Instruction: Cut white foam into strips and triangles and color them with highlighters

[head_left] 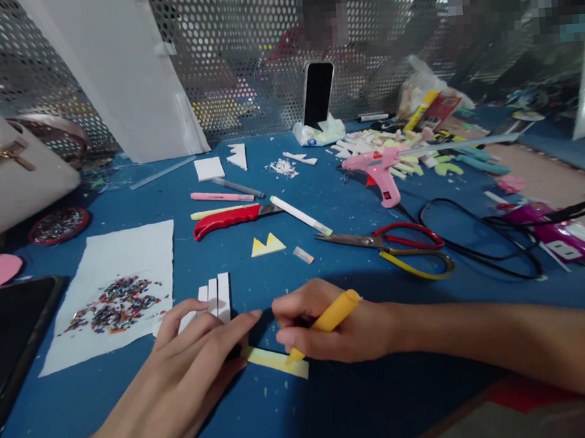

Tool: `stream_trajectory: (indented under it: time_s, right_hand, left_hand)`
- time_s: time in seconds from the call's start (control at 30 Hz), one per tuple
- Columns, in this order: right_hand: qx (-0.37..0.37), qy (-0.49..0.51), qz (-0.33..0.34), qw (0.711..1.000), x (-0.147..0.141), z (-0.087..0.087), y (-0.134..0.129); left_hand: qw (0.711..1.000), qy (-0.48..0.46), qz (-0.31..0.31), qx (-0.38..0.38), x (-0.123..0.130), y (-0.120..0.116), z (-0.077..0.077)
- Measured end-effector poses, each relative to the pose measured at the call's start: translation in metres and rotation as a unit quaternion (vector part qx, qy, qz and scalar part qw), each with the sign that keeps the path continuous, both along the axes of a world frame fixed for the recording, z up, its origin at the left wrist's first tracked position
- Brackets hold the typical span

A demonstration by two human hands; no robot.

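Note:
A yellow marker (336, 311) is gripped in my right hand (330, 323), its tip touching a narrow pale yellow strip (277, 361) on the blue table. My left hand (197, 359) lies with its fingers spread; its thumb side rests at the strip's left end, and other fingers lie over several white strips (222, 297). Just above the hands sit a yellow zigzag piece (268, 245) and a small clear piece (304, 255). Scissors with red and yellow handles (364, 239) lie open beyond my right hand, and a red-handled cutter (227, 219) is left of them.
Beads (121, 304) lie on white paper (99, 252) at left, near a dark tablet (18, 345). A pink glue gun (382, 173), black cable (475, 246) and purple power strip (558, 230) occupy the right. A phone (318, 94) stands at the back.

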State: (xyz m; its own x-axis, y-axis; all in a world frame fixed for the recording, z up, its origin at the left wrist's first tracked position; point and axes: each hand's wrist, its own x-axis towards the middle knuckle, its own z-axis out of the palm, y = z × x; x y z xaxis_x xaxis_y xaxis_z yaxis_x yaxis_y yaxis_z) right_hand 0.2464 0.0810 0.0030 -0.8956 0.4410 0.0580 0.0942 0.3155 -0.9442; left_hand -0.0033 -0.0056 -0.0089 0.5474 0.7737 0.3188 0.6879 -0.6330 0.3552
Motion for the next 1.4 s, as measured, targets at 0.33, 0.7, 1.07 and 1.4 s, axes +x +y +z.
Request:
stream_trajectory:
  time_s: [0.33, 0.7, 1.07, 1.4]
  right_hand:
    - [-0.042, 0.031, 0.016, 0.999, -0.0007, -0.0002, 0.0001]
    - [-0.062, 0.043, 0.04, 0.996, -0.0013, -0.001, 0.001]
    - [-0.088, 0.031, 0.029, 0.995, -0.0015, -0.0005, 0.0006]
    - [-0.028, 0.014, 0.025, 0.999, 0.0006, -0.0013, 0.0015]
  left_hand:
    - [1.0, -0.005, 0.007, -0.006, -0.0008, -0.0012, -0.0009]
    - [1.0, -0.001, -0.003, -0.004, -0.001, -0.0008, -0.0004]
    - [1.0, 0.002, -0.014, 0.003, -0.0028, -0.0013, 0.0001]
    - [1.0, -0.005, -0.009, -0.003, -0.0009, -0.0014, -0.0029]
